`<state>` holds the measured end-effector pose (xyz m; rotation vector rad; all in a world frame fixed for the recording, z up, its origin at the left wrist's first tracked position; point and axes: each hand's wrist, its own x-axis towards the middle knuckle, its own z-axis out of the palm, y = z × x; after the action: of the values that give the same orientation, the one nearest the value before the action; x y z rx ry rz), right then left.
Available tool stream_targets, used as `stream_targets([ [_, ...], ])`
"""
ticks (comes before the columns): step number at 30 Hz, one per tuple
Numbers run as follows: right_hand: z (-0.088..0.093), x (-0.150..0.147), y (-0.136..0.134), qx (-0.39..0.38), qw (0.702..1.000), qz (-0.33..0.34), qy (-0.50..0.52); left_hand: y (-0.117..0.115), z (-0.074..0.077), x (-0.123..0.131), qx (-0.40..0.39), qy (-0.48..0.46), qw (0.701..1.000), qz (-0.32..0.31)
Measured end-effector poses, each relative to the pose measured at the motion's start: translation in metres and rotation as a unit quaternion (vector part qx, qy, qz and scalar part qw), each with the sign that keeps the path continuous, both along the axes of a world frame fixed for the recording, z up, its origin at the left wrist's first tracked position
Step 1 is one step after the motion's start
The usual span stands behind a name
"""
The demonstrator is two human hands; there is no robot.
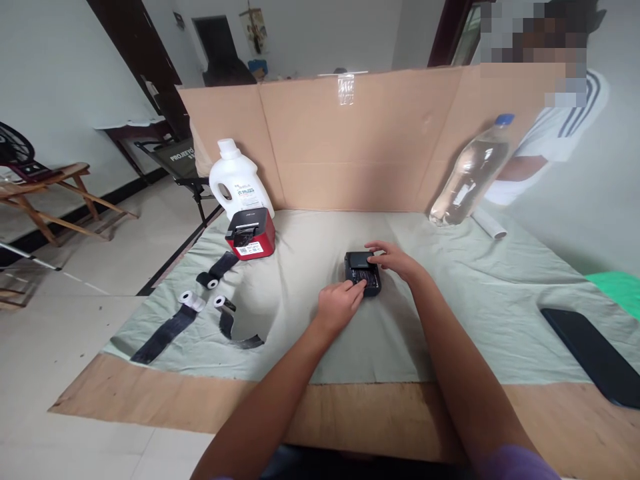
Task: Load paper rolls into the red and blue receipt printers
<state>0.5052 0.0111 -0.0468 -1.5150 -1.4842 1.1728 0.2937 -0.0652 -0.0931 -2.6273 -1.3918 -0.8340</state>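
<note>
A small black printer (pixel 362 261) lies on the pale green cloth in front of me, its dark lid part at the far side and a shiny black strip in its nearer part. My left hand (pixel 340 303) grips its near end, with fingertips over the shiny strip. At the far right corner, my right hand (pixel 393 259) has its fingers spread. One of its fingertips touches the lid; others stand a little off it. Both hands partly cover the printer, so its right edge and front corner are hard to make out.
Left of me stand a red and black printer (pixel 263 241) and a white jug (pixel 239 175). Several paper rolls (pixel 193 301) trail black strips. A cardboard screen (pixel 350 147) closes the back. To the right are a water bottle (pixel 473 173), a white tube (pixel 489 223), a phone (pixel 593 353) and a person (pixel 555 133).
</note>
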Motion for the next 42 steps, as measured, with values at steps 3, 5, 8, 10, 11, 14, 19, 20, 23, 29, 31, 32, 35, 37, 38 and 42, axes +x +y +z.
stream_targets([
  [3, -0.002, -0.001, 0.003, -0.055, 0.998, 0.019, 0.023, 0.002, -0.001, 0.000, -0.007, -0.011, 1.000, -0.008],
  [5, 0.000, -0.001, 0.003, -0.083, 0.996, 0.021, 0.040, 0.003, -0.001, 0.001, -0.019, -0.019, 1.000, -0.012],
  [8, 0.005, -0.006, 0.000, -0.110, 0.994, 0.002, 0.025, 0.003, -0.001, 0.000, -0.053, -0.036, 0.998, -0.019],
  [10, 0.007, -0.010, -0.003, -0.110, 0.994, -0.018, 0.002, 0.002, 0.000, 0.000, -0.083, -0.061, 0.995, -0.014],
  [11, 0.007, -0.012, -0.004, -0.107, 0.994, -0.026, -0.007, 0.002, 0.001, -0.001, -0.100, -0.080, 0.992, -0.005],
  [14, 0.004, -0.014, -0.009, -0.100, 0.994, -0.030, -0.010, 0.009, 0.003, -0.003, -0.169, -0.149, 0.973, 0.042],
  [19, 0.000, -0.012, -0.011, -0.108, 0.994, -0.026, 0.011, 0.050, 0.017, -0.005, -0.388, -0.288, 0.871, 0.093],
  [20, 0.000, -0.011, -0.011, -0.110, 0.993, -0.026, 0.018, 0.060, 0.021, -0.006, -0.443, -0.300, 0.841, 0.082],
  [23, -0.002, -0.007, -0.012, -0.119, 0.991, -0.018, 0.055, 0.078, 0.031, -0.011, -0.559, -0.299, 0.773, 0.030],
  [29, -0.018, -0.001, -0.013, -0.082, 0.991, 0.023, 0.107, 0.081, 0.030, -0.017, -0.596, -0.303, 0.744, -0.005],
  [31, -0.023, -0.004, -0.014, -0.056, 0.992, -0.006, 0.116, 0.081, 0.028, -0.018, -0.597, -0.308, 0.741, -0.017],
  [32, -0.025, -0.007, -0.015, -0.046, 0.992, -0.023, 0.115, 0.082, 0.028, -0.019, -0.596, -0.310, 0.740, -0.026],
  [35, -0.029, -0.014, -0.020, -0.025, 0.994, -0.054, 0.093, 0.083, 0.031, -0.020, -0.599, -0.316, 0.735, -0.040],
  [37, -0.032, -0.018, -0.024, -0.008, 0.994, -0.078, 0.080, 0.083, 0.034, -0.020, -0.606, -0.315, 0.730, -0.034],
  [38, -0.033, -0.019, -0.025, -0.001, 0.993, -0.087, 0.079, 0.083, 0.035, -0.020, -0.608, -0.314, 0.729, -0.027],
  [42, -0.040, -0.017, -0.024, 0.004, 0.993, -0.088, 0.079, 0.080, 0.037, -0.016, -0.602, -0.316, 0.733, 0.003],
])
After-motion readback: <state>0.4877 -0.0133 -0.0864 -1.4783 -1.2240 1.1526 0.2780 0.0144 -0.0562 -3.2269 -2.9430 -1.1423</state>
